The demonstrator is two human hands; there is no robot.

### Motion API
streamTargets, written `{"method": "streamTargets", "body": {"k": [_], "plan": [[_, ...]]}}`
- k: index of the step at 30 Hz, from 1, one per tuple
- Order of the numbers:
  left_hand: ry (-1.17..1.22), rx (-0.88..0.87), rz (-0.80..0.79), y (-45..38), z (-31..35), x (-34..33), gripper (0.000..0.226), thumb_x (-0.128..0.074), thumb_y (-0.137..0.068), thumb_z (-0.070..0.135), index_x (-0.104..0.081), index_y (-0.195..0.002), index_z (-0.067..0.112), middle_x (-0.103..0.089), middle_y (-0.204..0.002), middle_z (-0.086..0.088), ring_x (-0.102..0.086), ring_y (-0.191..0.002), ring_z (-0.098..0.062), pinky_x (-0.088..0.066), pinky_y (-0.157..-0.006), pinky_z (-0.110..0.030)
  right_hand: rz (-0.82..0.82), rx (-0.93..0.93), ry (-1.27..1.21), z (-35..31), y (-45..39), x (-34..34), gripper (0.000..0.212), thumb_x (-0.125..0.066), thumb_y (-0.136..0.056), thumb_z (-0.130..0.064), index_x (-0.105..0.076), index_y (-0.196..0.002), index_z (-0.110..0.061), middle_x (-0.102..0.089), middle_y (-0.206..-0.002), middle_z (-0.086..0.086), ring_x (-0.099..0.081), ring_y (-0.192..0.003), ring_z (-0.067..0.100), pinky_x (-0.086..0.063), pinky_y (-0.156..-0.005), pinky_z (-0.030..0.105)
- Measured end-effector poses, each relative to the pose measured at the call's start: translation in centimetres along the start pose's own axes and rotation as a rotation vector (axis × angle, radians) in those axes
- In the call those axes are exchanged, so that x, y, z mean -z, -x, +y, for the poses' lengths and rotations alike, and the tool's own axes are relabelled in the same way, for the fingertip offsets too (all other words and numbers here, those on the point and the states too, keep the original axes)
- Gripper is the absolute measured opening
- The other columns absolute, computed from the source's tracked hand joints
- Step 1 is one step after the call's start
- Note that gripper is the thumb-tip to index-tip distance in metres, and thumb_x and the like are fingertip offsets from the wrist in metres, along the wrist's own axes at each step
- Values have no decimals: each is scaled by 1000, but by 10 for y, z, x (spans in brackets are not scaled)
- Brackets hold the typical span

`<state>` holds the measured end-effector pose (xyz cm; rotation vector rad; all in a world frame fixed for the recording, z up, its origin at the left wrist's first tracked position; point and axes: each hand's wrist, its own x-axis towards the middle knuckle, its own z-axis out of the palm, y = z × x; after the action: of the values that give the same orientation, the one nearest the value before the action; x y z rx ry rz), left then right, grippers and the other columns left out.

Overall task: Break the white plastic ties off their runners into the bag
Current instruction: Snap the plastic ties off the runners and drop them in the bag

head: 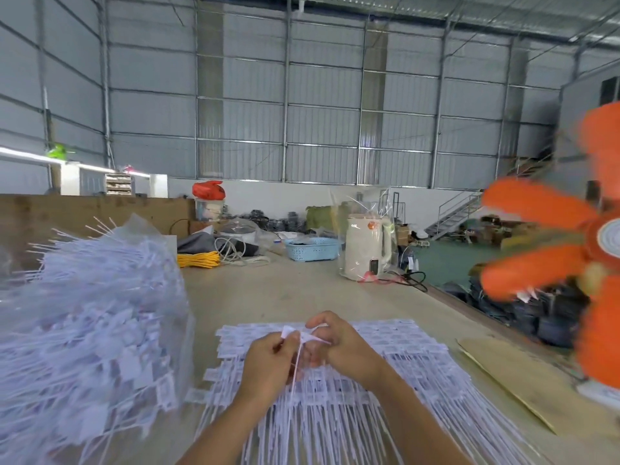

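A flat stack of white plastic ties on their runners (396,350) lies on the table in front of me, tails pointing toward me. My left hand (268,360) and my right hand (339,344) meet above the stack. Each pinches part of a white tie (295,333), whose thin tail hangs down between them. At my left, a clear plastic bag (87,317) bulges with loose white ties, several tails sticking out of its open top.
An orange fan (570,253) spins at the right, blurred. A sheet of cardboard (516,387) lies on the table's right side. Farther back stand a cream kettle (367,250) in clear wrap, a blue basket (312,248) and a yellow cord coil (198,259).
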<state>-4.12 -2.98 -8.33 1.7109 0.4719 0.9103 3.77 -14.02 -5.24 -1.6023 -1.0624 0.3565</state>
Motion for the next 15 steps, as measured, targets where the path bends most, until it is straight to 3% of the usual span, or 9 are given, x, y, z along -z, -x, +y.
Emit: {"method": "streamTargets", "body": {"k": [5,8,11,15], "plan": [[138,96,-64,7,-2,2,40,-56,-95,24,-58,-73,-10,-59,-57,-25,-44,-33,-15,-33,-37,-18,-140,-27,0,-1,4,-6,18,-56,-87,9,-46,-96,-3,-58,-68,12,-55,-54,17,-50,-56,25],[125,47,-31,7,0,4,34,-58,-94,20,-54,-64,5,-54,-46,-8,-40,-32,-9,-31,-37,-17,-145,-59,3,0,5,-5,8,-58,-91,-7,-51,-92,-3,-60,-72,11,-56,-58,19,-48,-55,25],[96,6,-42,8,4,2,33,-57,-95,22,-51,-65,9,-50,-42,-1,-40,-33,-9,-31,-37,-17,-195,-70,144,3,6,-1,23,-53,-96,-24,-62,-76,-14,-60,-69,2,-53,-58,12,-45,-49,20],[192,82,-76,8,7,2,31,-57,-94,17,-48,-67,8,-41,-38,3,-33,-29,-5,-27,-33,-16,-135,39,231,6,3,-1,35,-52,-95,-15,-53,-60,-19,-40,-51,-9,-35,-43,0,-32,-46,13]]}}
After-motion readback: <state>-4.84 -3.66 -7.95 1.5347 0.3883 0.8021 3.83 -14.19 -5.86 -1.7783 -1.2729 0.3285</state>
